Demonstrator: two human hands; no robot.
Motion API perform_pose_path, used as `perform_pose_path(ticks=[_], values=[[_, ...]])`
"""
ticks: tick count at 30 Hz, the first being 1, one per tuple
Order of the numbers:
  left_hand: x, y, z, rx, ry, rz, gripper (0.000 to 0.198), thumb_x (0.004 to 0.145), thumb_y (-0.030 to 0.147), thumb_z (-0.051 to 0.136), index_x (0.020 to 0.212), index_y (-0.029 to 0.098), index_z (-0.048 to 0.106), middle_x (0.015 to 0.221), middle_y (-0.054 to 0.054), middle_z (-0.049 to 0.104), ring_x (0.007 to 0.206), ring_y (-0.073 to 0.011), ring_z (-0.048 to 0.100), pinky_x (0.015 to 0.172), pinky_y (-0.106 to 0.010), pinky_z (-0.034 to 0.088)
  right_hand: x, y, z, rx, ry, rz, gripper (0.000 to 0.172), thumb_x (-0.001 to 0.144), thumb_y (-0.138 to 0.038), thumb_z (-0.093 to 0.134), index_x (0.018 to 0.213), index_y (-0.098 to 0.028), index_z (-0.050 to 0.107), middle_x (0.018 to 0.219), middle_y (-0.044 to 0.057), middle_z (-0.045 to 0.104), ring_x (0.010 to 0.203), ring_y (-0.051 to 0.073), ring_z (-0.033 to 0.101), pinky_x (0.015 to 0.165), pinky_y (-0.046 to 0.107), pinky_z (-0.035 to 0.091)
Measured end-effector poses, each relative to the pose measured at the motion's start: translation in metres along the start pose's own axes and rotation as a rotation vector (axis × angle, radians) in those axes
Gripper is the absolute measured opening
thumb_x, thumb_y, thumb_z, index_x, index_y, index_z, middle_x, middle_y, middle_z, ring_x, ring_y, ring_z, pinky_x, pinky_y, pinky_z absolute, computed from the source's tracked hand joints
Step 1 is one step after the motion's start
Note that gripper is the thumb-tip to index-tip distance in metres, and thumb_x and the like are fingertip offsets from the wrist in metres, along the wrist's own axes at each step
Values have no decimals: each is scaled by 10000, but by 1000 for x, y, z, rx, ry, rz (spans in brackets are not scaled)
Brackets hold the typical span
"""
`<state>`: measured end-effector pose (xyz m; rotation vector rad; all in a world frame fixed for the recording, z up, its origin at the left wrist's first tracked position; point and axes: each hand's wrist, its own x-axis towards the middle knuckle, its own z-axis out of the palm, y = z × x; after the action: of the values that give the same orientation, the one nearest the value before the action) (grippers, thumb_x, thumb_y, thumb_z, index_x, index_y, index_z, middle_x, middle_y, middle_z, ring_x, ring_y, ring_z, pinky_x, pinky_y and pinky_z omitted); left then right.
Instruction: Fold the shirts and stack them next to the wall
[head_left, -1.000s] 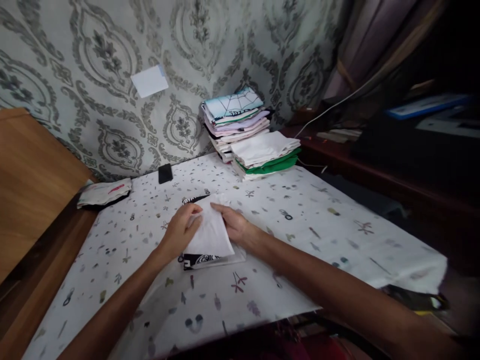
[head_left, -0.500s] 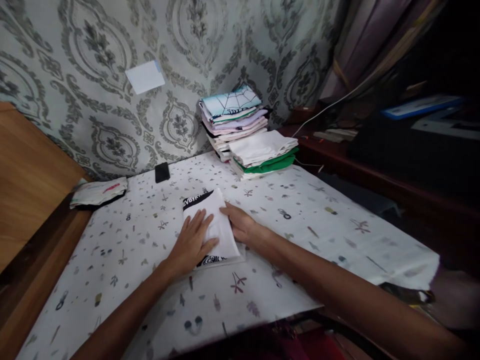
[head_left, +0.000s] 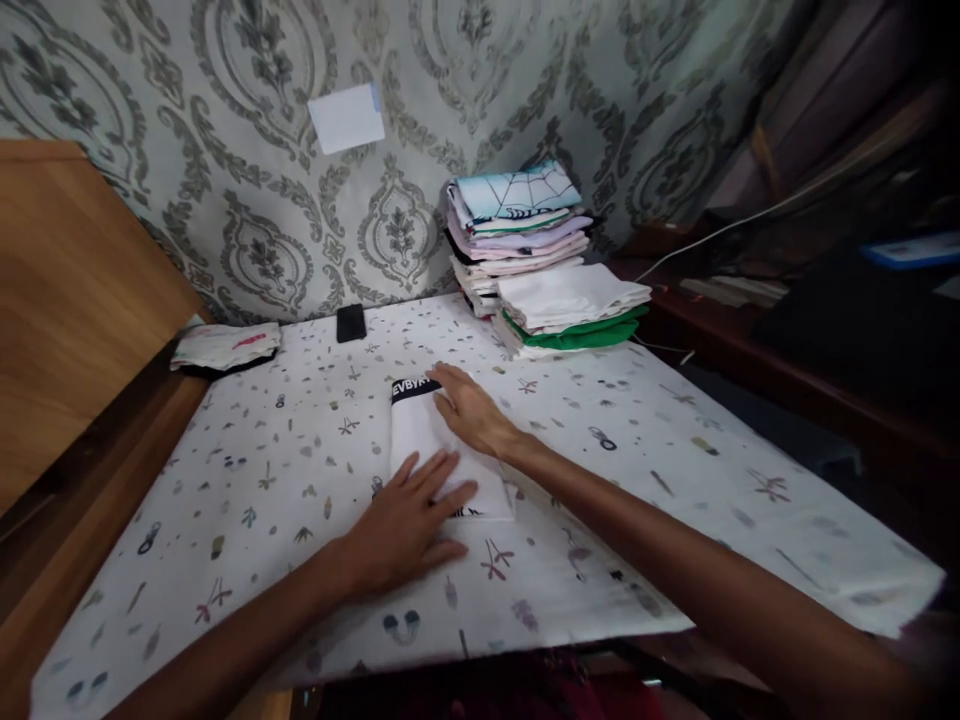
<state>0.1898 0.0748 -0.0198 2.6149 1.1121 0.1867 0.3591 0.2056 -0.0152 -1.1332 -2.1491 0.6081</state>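
A folded white garment [head_left: 420, 432] with black bands and white lettering lies on the patterned white cloth of the table [head_left: 300, 560]. My left hand [head_left: 409, 520] rests flat over its lower left part, fingers spread. Across its upper right part lies my right hand [head_left: 472, 408], fingers stretched toward the lettered black band. Both hands touch the garment from above without gripping it. Its right edge is partly hidden by my right hand and wrist.
A tall stack of folded clothes [head_left: 517, 245] stands at the back, with a shorter pile [head_left: 570, 300] in front. At the back left are a black phone [head_left: 350, 323] and another folded cloth pile [head_left: 225, 347]. A wooden panel [head_left: 82, 300] borders the left side.
My right hand has gone from the garment's right edge up onto its top. My left hand has slid toward its lower edge, and the garment now lies flatter. The camera view has shifted left.
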Motion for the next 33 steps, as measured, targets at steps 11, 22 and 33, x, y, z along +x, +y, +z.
perform_pose_path(ticks=[11, 22, 33], values=[[60, -129, -56, -397, 433, -398, 187, 878, 268, 525, 984, 175, 648, 981, -68, 662, 932, -212, 597, 868, -373, 478, 3, 4, 40, -276, -116, 142, 565, 996, -356, 352, 1502, -104, 376, 1578, 175, 353, 1498, 269, 235, 1217, 475, 113], [109, -187, -65, -449, 33, -117, 300, 862, 458, 541, 796, 199, 677, 1026, -62, 634, 981, -215, 563, 918, -352, 435, 4, 4, 42, -289, -147, 132, 571, 995, -482, 396, 1508, -233, 387, 1597, 100, 341, 1513, 296, 173, 1215, 529, 84], [72, -164, -60, -116, 394, -232, 278, 930, 349, 465, 694, 201, 468, 783, -26, 505, 777, -178, 485, 784, -338, 405, 3, 7, 45, -244, -189, 130, 583, 998, -511, 370, 1510, -233, 374, 1628, 84, 269, 1518, 356, 83, 1208, 577, 20]])
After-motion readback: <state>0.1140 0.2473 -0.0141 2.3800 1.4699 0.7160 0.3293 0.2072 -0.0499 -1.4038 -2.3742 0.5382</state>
